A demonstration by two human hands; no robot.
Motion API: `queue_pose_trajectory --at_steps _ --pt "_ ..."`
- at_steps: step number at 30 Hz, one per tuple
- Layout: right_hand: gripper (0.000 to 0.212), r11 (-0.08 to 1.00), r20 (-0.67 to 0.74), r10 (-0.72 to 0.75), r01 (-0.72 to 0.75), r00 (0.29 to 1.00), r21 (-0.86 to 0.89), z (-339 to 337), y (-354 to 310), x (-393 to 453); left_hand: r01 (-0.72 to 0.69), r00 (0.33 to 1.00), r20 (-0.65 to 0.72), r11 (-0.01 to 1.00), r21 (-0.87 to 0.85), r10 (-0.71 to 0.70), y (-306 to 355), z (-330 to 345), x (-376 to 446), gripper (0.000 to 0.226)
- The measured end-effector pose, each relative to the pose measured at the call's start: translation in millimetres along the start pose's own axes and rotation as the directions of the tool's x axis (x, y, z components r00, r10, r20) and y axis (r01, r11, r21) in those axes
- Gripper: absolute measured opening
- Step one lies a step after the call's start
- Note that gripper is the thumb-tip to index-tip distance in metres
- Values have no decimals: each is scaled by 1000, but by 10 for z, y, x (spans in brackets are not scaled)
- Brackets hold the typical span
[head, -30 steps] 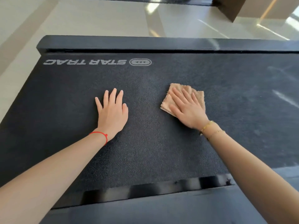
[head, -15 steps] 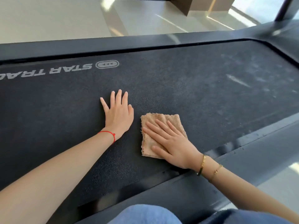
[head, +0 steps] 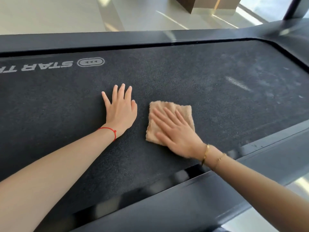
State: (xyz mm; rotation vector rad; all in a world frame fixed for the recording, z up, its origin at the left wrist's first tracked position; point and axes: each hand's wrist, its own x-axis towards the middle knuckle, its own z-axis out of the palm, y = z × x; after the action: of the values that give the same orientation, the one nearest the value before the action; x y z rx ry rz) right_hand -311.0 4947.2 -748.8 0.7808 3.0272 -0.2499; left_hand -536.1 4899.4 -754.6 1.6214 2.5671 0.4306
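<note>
A folded beige cloth [head: 185,109] lies flat on the black treadmill belt [head: 192,77]. My right hand [head: 177,133] presses on the cloth with straight, spread fingers and covers its near half. To the left of the cloth, my left hand [head: 120,109] rests flat on the bare belt, fingers straight and a little apart, not touching the cloth. A red string circles the left wrist, and gold bracelets sit on the right wrist.
Pale dusty smears [head: 239,84] mark the belt at the right. Dark side rails run along the far edge [head: 150,37] and the near edge [head: 192,198]. White lettering [head: 50,66] is printed on the belt at the left. Shiny light floor [head: 66,12] lies beyond.
My right hand slid the cloth from farther up the belt toward the near rail, then slightly away and to the right. The view swung right. My left hand stayed flat in place.
</note>
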Motion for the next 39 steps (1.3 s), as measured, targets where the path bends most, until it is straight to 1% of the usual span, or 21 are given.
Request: queue_pose_trajectory --at_steps 3,4,5,6,7,8,10,12,14,16,18,21,23,25,27,31,33,34,35,36,39 --pt "58 987 16 -159 159 987 22 -24 83 -136 59 998 -6 998 -13 -59 48 38 70 54" --pt "58 982 17 -187 187 982 25 -47 165 -117 72 997 -15 997 -9 -72 49 51 78 54" --pt "58 983 11 -184 184 983 17 -76 264 -68 78 997 -20 997 -8 -79 22 50 63 54" --pt "57 988 -3 -155 155 988 8 -121 379 -10 76 997 -28 997 -5 -76 -8 36 34 54" --pt "57 993 1 -118 118 993 10 -138 682 122 93 995 -41 996 6 -93 32 117 73 55" --pt "56 999 -4 -53 53 999 0 -162 952 263 106 993 -52 994 7 -106 56 171 99 55" --pt "55 995 -18 100 -100 995 -1 -241 1282 535 92 994 -64 996 9 -91 35 158 66 55" --pt "55 980 -16 197 -197 980 26 -297 1456 871 105 992 -77 994 17 -104 49 167 85 55" --pt "56 974 -5 223 -222 975 51 -285 1401 1119 122 989 -81 992 25 -120 77 169 86 56" --pt "57 990 1 132 -132 991 40 -247 1195 1206 139 987 -85 990 32 -136 83 158 89 57" --pt "57 1000 2 -21 21 1000 22 -193 946 1105 153 985 -90 987 44 -148 86 146 75 58" --pt "58 972 30 -233 233 972 19 -156 770 859 181 980 -95 982 60 -175 110 141 68 59" --pt "57 950 43 -312 311 949 25 -168 839 761 198 977 -94 978 68 -191 123 131 49 60" --pt "57 948 39 -317 316 948 36 -212 997 824 207 976 -83 975 79 -200 133 124 45 60" --pt "56 965 29 -261 260 965 45 -257 1170 1039 213 976 -68 974 79 -208 148 121 57 60" --pt "56 999 12 -40 40 999 31 -334 1465 1824 223 974 -59 972 79 -219 155 110 84 60" --pt "57 997 23 50 -52 998 50 -361 1409 2219 225 974 -58 971 77 -221 147 103 104 61" --pt "57 996 33 67 -68 997 61 -362 1312 2362 227 973 -55 971 78 -224 144 99 112 61" --pt "57 996 41 55 -58 998 63 -343 1187 2441 233 972 -52 969 81 -229 147 98 110 61" --pt "57 998 39 15 -17 999 54 -316 1045 2476 238 971 -55 967 87 -233 145 96 115 61" --pt "57 984 14 -177 176 984 31 -195 720 2266 239 971 -52 966 101 -234 151 99 106 61"
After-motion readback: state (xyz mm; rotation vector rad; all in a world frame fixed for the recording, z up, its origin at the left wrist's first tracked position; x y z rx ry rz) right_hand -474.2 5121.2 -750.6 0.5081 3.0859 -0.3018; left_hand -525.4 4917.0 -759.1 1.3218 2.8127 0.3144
